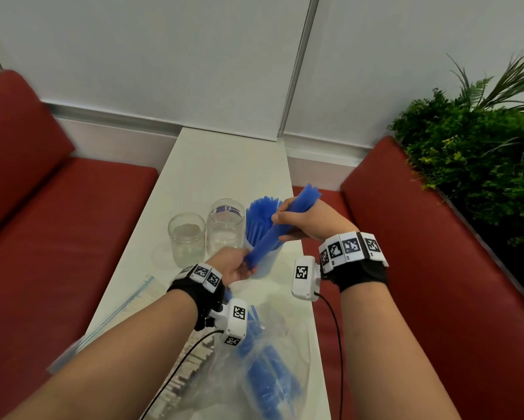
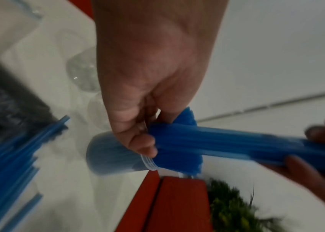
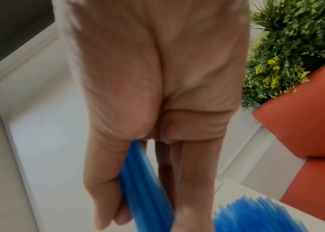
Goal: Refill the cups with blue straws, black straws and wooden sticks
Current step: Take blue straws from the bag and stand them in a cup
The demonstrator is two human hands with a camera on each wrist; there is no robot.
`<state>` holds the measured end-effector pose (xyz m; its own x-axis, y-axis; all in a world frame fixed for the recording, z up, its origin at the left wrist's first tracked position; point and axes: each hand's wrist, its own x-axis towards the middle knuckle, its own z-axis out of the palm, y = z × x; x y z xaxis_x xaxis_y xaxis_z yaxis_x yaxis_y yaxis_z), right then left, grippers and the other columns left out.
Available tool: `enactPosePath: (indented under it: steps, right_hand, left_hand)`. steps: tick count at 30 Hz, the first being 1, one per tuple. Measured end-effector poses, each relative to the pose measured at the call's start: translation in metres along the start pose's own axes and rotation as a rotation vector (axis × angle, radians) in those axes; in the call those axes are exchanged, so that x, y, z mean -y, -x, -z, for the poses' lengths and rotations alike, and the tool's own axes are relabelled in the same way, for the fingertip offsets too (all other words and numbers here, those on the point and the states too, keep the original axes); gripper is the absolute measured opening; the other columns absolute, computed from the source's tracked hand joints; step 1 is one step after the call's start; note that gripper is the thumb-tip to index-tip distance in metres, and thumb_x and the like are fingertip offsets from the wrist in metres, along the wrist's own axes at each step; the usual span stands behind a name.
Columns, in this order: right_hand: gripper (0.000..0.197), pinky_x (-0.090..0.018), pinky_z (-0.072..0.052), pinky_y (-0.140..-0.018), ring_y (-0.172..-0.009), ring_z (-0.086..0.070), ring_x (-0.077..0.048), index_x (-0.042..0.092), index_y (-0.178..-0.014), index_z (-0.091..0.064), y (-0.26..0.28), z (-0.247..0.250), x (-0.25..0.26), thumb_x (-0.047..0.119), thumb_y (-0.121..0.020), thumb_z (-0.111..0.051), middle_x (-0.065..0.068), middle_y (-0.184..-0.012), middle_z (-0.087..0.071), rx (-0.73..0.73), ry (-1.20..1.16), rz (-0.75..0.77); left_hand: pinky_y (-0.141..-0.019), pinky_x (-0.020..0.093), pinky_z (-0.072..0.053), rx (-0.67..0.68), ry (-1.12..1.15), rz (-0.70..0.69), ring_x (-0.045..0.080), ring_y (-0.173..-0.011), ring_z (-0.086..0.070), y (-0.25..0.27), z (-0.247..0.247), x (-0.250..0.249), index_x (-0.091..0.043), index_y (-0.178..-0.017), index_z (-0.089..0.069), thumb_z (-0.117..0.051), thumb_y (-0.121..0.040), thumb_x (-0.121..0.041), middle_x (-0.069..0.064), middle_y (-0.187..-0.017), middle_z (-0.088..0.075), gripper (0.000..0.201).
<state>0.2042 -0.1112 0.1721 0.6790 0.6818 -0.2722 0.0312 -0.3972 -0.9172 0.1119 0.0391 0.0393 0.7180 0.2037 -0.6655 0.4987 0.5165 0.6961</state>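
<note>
A bundle of blue straws point(image 1: 280, 230) is held slanted above the table between both hands. My left hand point(image 1: 235, 266) grips its lower end point(image 2: 169, 138); my right hand point(image 1: 303, 221) grips its upper part point(image 3: 143, 185). Behind the bundle stands a clear cup point(image 1: 262, 263) full of blue straws point(image 1: 259, 219), also seen in the left wrist view as the filled cup point(image 2: 114, 155). Two clear cups point(image 1: 187, 239) point(image 1: 226, 227) stand to its left with no straws in them. A plastic bag with more blue straws point(image 1: 270, 380) lies near the front edge.
The narrow white table point(image 1: 230, 165) runs between two red benches point(image 1: 57, 207) point(image 1: 430, 253). A zip bag of wooden sticks point(image 1: 191, 368) lies under my left forearm. Black straws point(image 2: 2, 97) show in the left wrist view. Green plants point(image 1: 479, 153) fill the right.
</note>
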Motion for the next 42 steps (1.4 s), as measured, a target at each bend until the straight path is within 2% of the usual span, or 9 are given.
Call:
enactPosePath:
  steps: [6,9,14,22,28,31,34,39,42]
  right_hand:
    - [0.016,-0.037,-0.063,-0.081,-0.079,-0.074,-0.032,0.004,-0.09,-0.069,-0.03,0.01,-0.003,0.018,-0.087,-0.077,-0.018,-0.093,-0.075,-0.081,0.136,-0.044]
    - [0.012,-0.03,-0.062,-0.07,-0.07,-0.073,-0.024,0.008,-0.089,-0.069,-0.044,0.014,-0.005,0.017,-0.088,-0.077,-0.012,-0.082,-0.074,-0.097,0.153,-0.042]
    - [0.016,-0.022,-0.058,-0.064,-0.072,-0.074,-0.022,0.003,-0.092,-0.07,-0.062,0.025,-0.008,0.017,-0.088,-0.077,-0.015,-0.084,-0.073,-0.134,0.13,-0.028]
    - [0.014,-0.04,-0.06,-0.075,-0.07,-0.065,-0.021,0.006,-0.084,-0.066,-0.078,-0.018,-0.053,0.017,-0.091,-0.072,-0.011,-0.081,-0.067,-0.203,0.296,-0.021]
    - [0.053,-0.046,-0.052,-0.093,-0.11,-0.06,-0.025,0.011,-0.129,-0.056,-0.074,-0.039,-0.075,0.031,-0.085,-0.078,-0.008,-0.125,-0.059,-0.348,0.448,0.014]
    - [0.052,-0.034,-0.042,-0.091,-0.109,-0.056,-0.019,0.021,-0.127,-0.053,-0.07,-0.035,-0.065,0.039,-0.084,-0.075,0.002,-0.118,-0.057,-0.612,0.609,0.261]
    - [0.049,-0.033,-0.031,-0.106,-0.13,-0.047,-0.016,0.021,-0.141,-0.049,-0.072,-0.042,-0.056,0.032,-0.095,-0.061,0.001,-0.138,-0.054,-0.741,0.7,0.458]
    - [0.061,-0.051,0.002,-0.125,-0.156,0.007,-0.024,0.012,-0.162,-0.006,-0.079,-0.066,-0.079,0.036,-0.11,-0.027,-0.004,-0.17,-0.002,-0.401,1.092,0.17]
    - [0.063,-0.052,0.009,-0.124,-0.155,0.013,-0.022,0.012,-0.162,-0.002,-0.08,-0.062,-0.093,0.041,-0.11,-0.021,-0.002,-0.17,0.003,-0.263,1.199,0.088]
  left_hand:
    - [-0.041,0.018,-0.038,-0.077,-0.253,-0.053,0.018,-0.044,-0.043,-0.033,-0.015,-0.008,-0.001,-0.083,-0.053,-0.048,-0.101,-0.017,0.009,-0.057,-0.049,0.025]
    - [-0.04,0.021,-0.041,-0.151,-0.409,-0.068,0.022,-0.043,-0.048,-0.047,-0.017,-0.011,0.0,-0.083,-0.053,-0.047,-0.102,-0.028,0.013,-0.06,-0.054,0.035]
    - [-0.038,0.019,-0.038,-0.155,-0.524,-0.044,0.021,-0.044,-0.05,-0.061,-0.017,-0.017,-0.002,-0.08,-0.051,-0.05,-0.1,-0.02,0.014,-0.064,-0.056,0.027]
    - [-0.051,0.024,-0.045,-0.114,-0.486,-0.058,0.024,-0.054,-0.058,-0.07,-0.016,-0.014,-0.001,-0.082,-0.059,-0.048,-0.098,-0.018,0.013,-0.07,-0.062,0.026]
    - [-0.055,0.025,-0.044,-0.088,-0.467,-0.06,0.025,-0.056,-0.058,-0.07,-0.013,-0.012,-0.001,-0.083,-0.059,-0.049,-0.098,-0.019,0.015,-0.073,-0.062,0.026]
    - [-0.056,0.026,-0.047,-0.088,-0.465,-0.039,0.024,-0.056,-0.058,-0.07,-0.012,-0.014,0.0,-0.086,-0.061,-0.05,-0.099,-0.021,0.015,-0.074,-0.063,0.028]
    - [-0.055,0.026,-0.048,-0.096,-0.475,-0.013,0.023,-0.055,-0.058,-0.071,-0.013,-0.015,0.0,-0.086,-0.062,-0.052,-0.1,-0.023,0.014,-0.073,-0.063,0.029]
    - [-0.051,0.025,-0.048,-0.108,-0.488,-0.01,0.024,-0.053,-0.058,-0.073,-0.013,-0.014,0.0,-0.081,-0.061,-0.056,-0.096,-0.024,0.016,-0.074,-0.066,0.029]
    - [-0.054,0.027,-0.049,-0.098,-0.477,-0.006,0.025,-0.056,-0.059,-0.073,-0.01,-0.013,0.002,-0.088,-0.062,-0.055,-0.098,-0.027,0.017,-0.078,-0.068,0.031]
